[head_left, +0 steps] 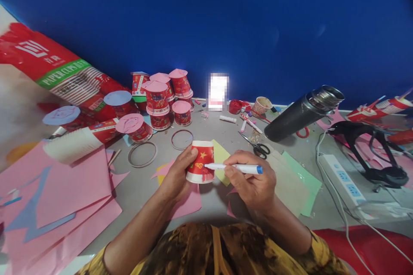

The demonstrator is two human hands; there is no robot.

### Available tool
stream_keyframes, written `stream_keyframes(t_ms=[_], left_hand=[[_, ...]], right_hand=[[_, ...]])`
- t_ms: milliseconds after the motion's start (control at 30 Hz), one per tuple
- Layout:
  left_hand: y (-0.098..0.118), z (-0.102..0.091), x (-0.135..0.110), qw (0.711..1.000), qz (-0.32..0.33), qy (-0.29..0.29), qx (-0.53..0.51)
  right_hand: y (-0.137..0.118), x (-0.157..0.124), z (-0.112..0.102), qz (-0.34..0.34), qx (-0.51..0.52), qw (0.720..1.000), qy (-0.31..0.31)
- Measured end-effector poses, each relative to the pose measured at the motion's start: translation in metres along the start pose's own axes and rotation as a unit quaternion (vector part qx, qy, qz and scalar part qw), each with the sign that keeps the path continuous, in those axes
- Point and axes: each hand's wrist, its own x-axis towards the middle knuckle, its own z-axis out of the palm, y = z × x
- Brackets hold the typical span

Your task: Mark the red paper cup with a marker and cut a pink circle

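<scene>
A red paper cup [206, 150] with gold marks and a white band is held upside down in my left hand [179, 167], thumb on its near side. My right hand [253, 182] grips a white marker [238, 167] with a blue end, its tip at the cup's printed side. Below the cup lie pieces of pink paper [190, 204] and a yellow sheet [222, 159]. Black-handled scissors [260, 150] rest just beyond my right hand. Two rolls of tape [142, 154] lie flat beyond my left hand.
Stacked red cups with pink paper tops [157, 94] stand at back left, near a cup sleeve [74, 77]. Pink sheets [77, 184] cover the left. A dark flask [300, 116], power strip [343, 178], cables and a black strapped headset [371, 154] occupy the right.
</scene>
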Motion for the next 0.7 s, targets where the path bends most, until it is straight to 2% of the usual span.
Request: stream_keyframes(t_ms=[367, 700], left_hand=[[0.0001, -0.0023, -0.0003, 1.0, -0.005, -0.017, -0.009], [-0.0008, -0.0016, -0.0011, 1.0, -0.014, -0.001, -0.008]], right_hand=[[-0.0006, -0.0014, 0.0002, -0.002, 0.002, 1.0, 0.013], [-0.0026, -0.0038, -0.0003, 0.01, -0.002, 0.999, 0.032]])
